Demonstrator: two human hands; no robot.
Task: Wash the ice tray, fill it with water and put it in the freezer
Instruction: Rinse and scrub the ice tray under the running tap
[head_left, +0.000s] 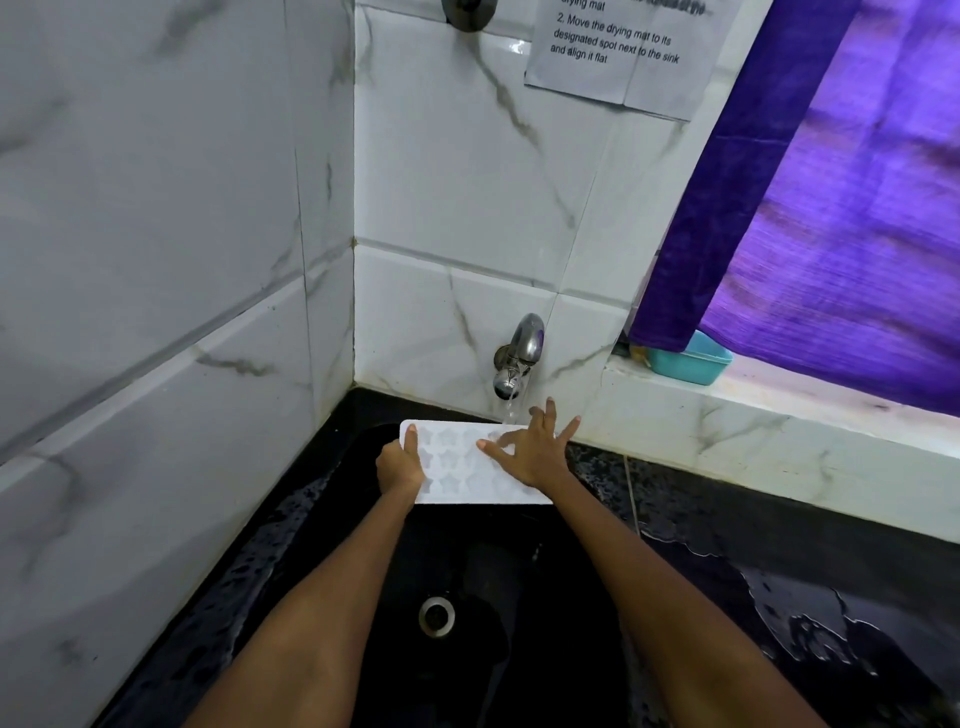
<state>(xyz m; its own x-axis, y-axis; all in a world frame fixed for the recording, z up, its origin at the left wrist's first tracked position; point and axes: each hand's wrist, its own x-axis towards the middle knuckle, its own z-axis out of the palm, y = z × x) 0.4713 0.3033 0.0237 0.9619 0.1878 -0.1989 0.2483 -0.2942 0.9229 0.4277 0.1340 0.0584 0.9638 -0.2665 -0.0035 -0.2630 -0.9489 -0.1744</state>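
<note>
Lying cavities-up, the ice tray (457, 467) runs left-right under the tap (519, 358).

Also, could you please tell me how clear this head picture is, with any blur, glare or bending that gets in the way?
Head view: the tile lines bow outward from the wide lens; the purple curtain is smeared; a small glare spot sits on the wall tile beside the paper notice; the black sink swallows detail; the white ice tray, held by the left hand under the right hand, looks pale and soft.
</note>
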